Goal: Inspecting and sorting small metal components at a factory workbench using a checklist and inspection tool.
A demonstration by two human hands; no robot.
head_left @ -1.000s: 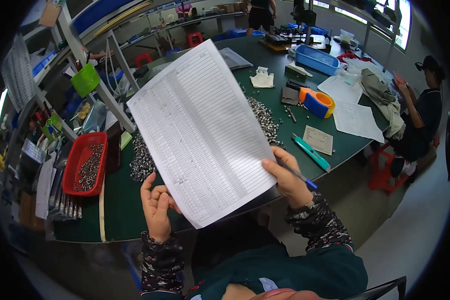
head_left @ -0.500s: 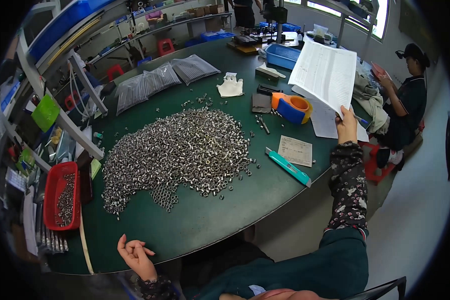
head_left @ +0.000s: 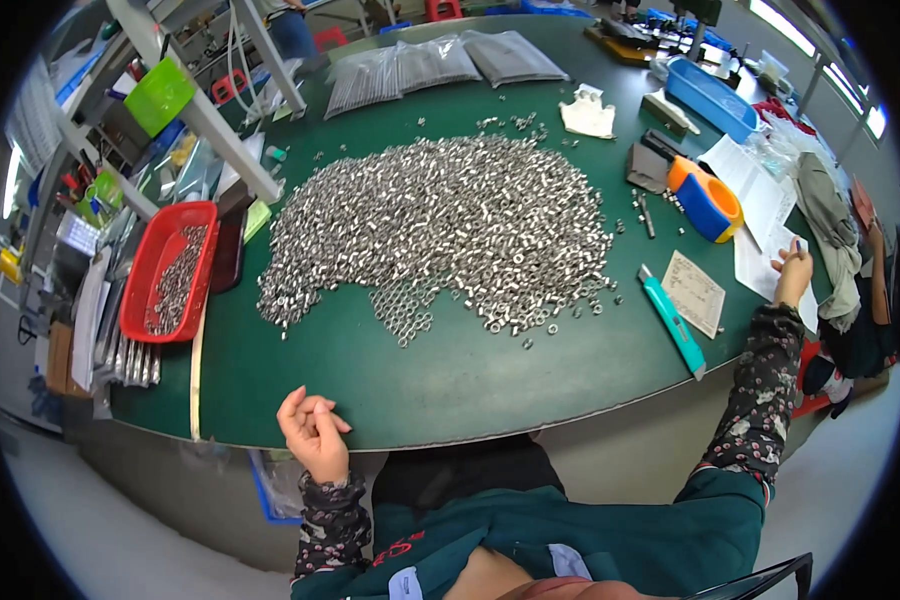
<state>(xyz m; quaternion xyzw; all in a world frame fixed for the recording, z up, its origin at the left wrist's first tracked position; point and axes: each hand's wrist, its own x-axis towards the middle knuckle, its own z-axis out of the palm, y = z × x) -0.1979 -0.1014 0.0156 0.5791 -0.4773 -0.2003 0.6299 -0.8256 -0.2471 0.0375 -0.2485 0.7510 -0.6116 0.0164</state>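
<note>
Right grip [head_left: 795, 272] was closed on a blue pen [head_left: 798, 243], only a short bit of it showing at the fingers. Hand sat over the paper sheets [head_left: 760, 270] at the right side of the worktop [head_left: 470, 405]; couldn't tell if it pinched paper too. Left grip [head_left: 313, 430] was empty, fingers loosely curled, palm partly up, at the near edge of the worktop, well apart from the right one.

Sheets lay partly overlapping, grey cloth [head_left: 832, 240] just right of them, blue bin [head_left: 710, 97] beyond. Left of the sheets: orange and blue tape dispenser [head_left: 702, 212], with a small grey block [head_left: 647, 168] beside it. Nearer the front edge: beige card [head_left: 694, 292], green cutter [head_left: 675, 325] just left of it, lying at a slant.

Big heap of small metal rings [head_left: 440, 220] covered the middle of the worktop, strays around its rim. One patch at its near side lay flat in a single layer, honeycomb style. White glove [head_left: 588, 113] lay behind the heap to the right, clear plastic bags [head_left: 445, 65] side by side along the back. Red tray [head_left: 138, 310] on the left held more small metal parts.
</note>
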